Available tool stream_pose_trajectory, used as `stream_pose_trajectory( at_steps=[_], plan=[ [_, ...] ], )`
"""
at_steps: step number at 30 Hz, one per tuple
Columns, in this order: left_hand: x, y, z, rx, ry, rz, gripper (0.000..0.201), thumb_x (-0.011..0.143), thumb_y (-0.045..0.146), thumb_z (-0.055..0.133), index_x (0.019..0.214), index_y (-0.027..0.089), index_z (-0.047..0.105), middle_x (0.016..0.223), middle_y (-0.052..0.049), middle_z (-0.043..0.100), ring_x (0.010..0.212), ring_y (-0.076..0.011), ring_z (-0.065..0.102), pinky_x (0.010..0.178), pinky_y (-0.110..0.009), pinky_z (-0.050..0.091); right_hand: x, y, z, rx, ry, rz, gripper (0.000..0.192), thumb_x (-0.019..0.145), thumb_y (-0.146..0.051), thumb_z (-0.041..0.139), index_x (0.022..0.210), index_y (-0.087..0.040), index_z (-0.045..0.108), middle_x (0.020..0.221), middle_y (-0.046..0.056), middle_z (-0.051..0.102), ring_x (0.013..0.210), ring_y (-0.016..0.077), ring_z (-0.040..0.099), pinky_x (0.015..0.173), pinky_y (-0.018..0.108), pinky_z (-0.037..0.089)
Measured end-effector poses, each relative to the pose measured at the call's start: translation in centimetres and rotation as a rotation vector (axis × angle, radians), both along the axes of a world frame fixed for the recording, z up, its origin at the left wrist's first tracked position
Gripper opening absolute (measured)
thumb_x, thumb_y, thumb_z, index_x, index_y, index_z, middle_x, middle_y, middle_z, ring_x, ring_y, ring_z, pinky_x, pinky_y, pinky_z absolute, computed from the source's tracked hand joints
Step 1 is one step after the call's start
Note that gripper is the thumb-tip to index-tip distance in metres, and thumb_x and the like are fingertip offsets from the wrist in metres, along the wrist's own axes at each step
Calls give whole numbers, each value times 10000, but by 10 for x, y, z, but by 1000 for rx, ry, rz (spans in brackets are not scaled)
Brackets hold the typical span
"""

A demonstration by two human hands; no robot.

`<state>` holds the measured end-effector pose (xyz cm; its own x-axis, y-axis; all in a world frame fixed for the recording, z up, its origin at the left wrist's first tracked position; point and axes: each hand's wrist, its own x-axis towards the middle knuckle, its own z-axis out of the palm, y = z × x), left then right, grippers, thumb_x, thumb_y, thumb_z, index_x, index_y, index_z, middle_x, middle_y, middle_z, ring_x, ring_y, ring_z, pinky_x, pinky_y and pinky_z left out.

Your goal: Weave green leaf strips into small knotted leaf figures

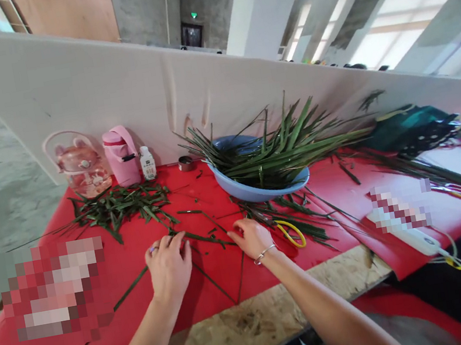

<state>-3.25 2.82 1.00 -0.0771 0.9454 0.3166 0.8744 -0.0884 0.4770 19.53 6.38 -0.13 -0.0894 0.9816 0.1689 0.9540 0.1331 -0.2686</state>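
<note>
Long green leaf strips lie over the red-covered table between my hands. My left hand [170,266] is closed, its fingertips on one end of a narrow leaf strip [206,238]. The strip runs across to my right hand [253,238], whose thumb and fingers pinch near its other end. Thin strips also trail below and to the left of my left hand. Beside my right hand lie scissors with yellow handles [293,234], their blades hidden among leaves. A blue basin [232,184] behind it holds many long green leaves [292,144].
Cut leaf pieces [119,210] are heaped at the left, before a clear pink bottle [85,171], a pink flask [121,159] and a small white bottle [147,164]. A power strip [406,233] and more scissors [459,193] lie right. A white partition [109,92] stands behind.
</note>
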Motion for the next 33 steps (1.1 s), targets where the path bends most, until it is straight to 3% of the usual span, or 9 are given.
stream_pose_trajectory(
  at_steps=[3, 6, 10, 14, 20, 22, 25, 29, 33],
  plan=[
    [4, 0, -3, 46, -350, -136, 292, 838, 293, 445, 1030, 177, 632, 867, -80, 618, 801, -188, 562, 779, -317, 419, -17, 1, 2, -64, -8, 0, 161, 803, -316, 534, 834, -209, 650, 823, 48, 648, 744, 172, 597, 609, 246, 395],
    [9, 1, -8, -20, -680, -172, 277, 811, 325, 504, 990, 163, 639, 799, -48, 605, 722, -149, 551, 705, -264, 433, -16, 0, 11, -27, 51, -22, 189, 834, -240, 470, 829, -204, 655, 832, 53, 670, 781, 182, 607, 649, 257, 405],
    [17, 2, -11, -313, -1199, -184, 411, 737, 418, 599, 1022, 122, 613, 657, -4, 572, 545, -96, 484, 530, -214, 396, -6, -17, 26, 71, 201, 46, 180, 845, -235, 477, 863, -193, 651, 851, 46, 680, 790, 174, 606, 708, 263, 415],
    [24, -2, -10, -618, -1606, -160, 435, 666, 395, 695, 975, 102, 609, 724, -41, 623, 534, -79, 519, 491, -190, 416, -3, -44, 29, 293, 89, 135, 193, 861, -237, 493, 883, -220, 684, 890, 48, 671, 858, 189, 560, 821, 332, 360],
    [32, -8, -5, -681, -1727, -42, 203, 697, 158, 663, 897, 125, 642, 725, -42, 639, 627, -107, 596, 561, -197, 494, -7, -70, 16, 316, 3, 271, 202, 867, -228, 497, 905, -266, 691, 954, 29, 671, 900, 196, 528, 873, 385, 336],
    [33, -8, -7, -658, -1739, -21, 140, 709, 126, 622, 847, 135, 642, 740, -37, 642, 638, -109, 594, 563, -203, 503, -6, -75, 14, 251, 39, 333, 206, 848, -273, 527, 1000, -251, 665, 1056, 52, 640, 977, 218, 510, 885, 387, 359],
    [33, -7, -10, -610, -1775, -11, 82, 723, 126, 580, 780, 156, 631, 836, -29, 658, 613, -90, 572, 588, -217, 518, 2, -80, 15, 174, 128, 366, 399, 819, -349, 553, 1194, -214, 551, 1193, 97, 563, 1107, 251, 463, 937, 412, 366],
    [31, -6, -8, -631, -1846, 9, 138, 758, 98, 496, 788, 163, 614, 857, -35, 668, 625, -104, 594, 625, -251, 532, 26, -81, 15, 185, 240, 137, 336, 864, -311, 456, 1168, -196, 540, 1132, 104, 587, 1084, 228, 505, 938, 386, 398],
    [31, -6, -2, -702, -1888, 36, 283, 716, -13, 428, 899, 127, 592, 838, -77, 678, 693, -127, 633, 661, -259, 535, 64, -68, 5, 200, 107, -230, 341, 842, -201, 387, 1138, -144, 546, 991, 135, 605, 916, 239, 570, 808, 377, 459]
  ],
)
